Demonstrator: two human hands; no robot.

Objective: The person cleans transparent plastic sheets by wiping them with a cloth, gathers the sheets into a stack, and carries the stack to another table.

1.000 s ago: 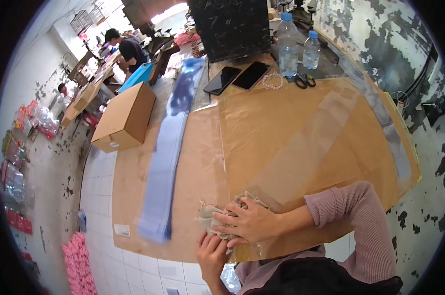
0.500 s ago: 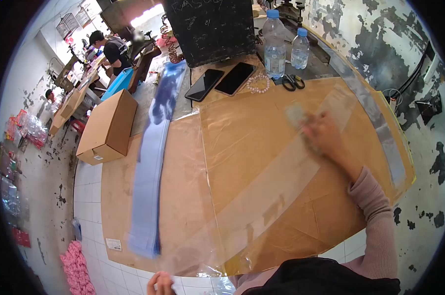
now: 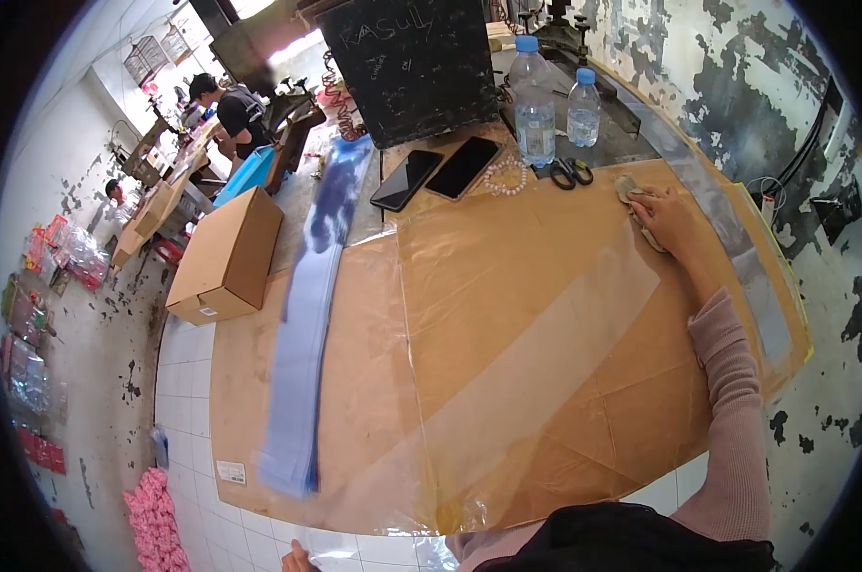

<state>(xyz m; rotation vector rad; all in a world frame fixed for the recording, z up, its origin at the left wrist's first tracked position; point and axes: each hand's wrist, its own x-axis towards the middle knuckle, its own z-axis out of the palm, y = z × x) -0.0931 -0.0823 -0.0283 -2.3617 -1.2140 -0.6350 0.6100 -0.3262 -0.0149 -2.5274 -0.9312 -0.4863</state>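
Starting from the far left of my view, I see clear and red packets (image 3: 67, 255) along the wall, then a pink bundle (image 3: 154, 522) by the white floor tiles. Next I have a closed cardboard box (image 3: 223, 262) at the left edge of the tabletop (image 3: 517, 276), with a co-worker (image 3: 242, 124) in a dark top well beyond it. Beside the box, a long stack of bluish strips (image 3: 302, 362) runs away from me, its near end a little blurred. Below that, my left hand (image 3: 297, 558) shows only in part at the bottom edge; I cannot tell whether it is holding anything.

Toward the middle I find two dark-screened phones (image 3: 406, 180) lying side by side in front of an upright black board (image 3: 407, 71). A clear strip (image 3: 545, 353) lies slantwise over the brown covering, from the near edge up to the right. Past its far end sit a beaded bracelet (image 3: 505, 177), a large bottle (image 3: 535, 114), black-handled scissors (image 3: 572, 173) and a small bottle (image 3: 583, 112), both bottles blue-capped and upright.

Farther right, my right hand (image 3: 666, 221) holds a crumpled cloth (image 3: 625, 187) under its fingers, near the strip's far end. A greyish band (image 3: 736, 243) follows the right edge.
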